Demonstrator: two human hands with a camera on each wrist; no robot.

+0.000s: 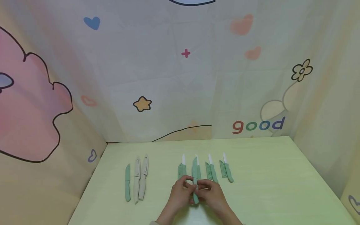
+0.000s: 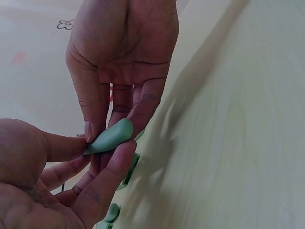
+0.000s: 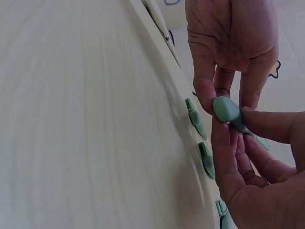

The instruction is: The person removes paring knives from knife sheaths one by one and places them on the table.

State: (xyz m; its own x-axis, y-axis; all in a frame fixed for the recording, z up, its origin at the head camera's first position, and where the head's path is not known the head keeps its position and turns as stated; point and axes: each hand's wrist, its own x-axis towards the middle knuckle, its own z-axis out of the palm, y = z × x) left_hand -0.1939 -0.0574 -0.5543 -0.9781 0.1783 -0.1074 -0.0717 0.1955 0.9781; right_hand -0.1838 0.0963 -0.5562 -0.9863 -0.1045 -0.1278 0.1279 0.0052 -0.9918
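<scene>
Both hands hold one green-handled knife [image 1: 195, 167] above the table, its blade end in a green sheath pointing away from me. My left hand [image 1: 181, 194] pinches it from the left between thumb and fingers. From the other side my right hand [image 1: 212, 194] pinches it too, the fingertips of both hands close together. The rounded handle end [image 2: 113, 135] sticks out between the fingers and shows in both wrist views. Behind the held knife, partly covered by it, lies another green knife [image 1: 199, 170] with a pale bare blade.
Unsheathed green knives with their sheaths beside them lie left [image 1: 184, 168] and right [image 1: 212, 172] of the hands, with one more [image 1: 228, 172] farther right. At the left lie a green knife [image 1: 127, 182] and two beige sheathed knives [image 1: 137, 181]. A printed curtain [image 1: 157, 68] hangs behind the table.
</scene>
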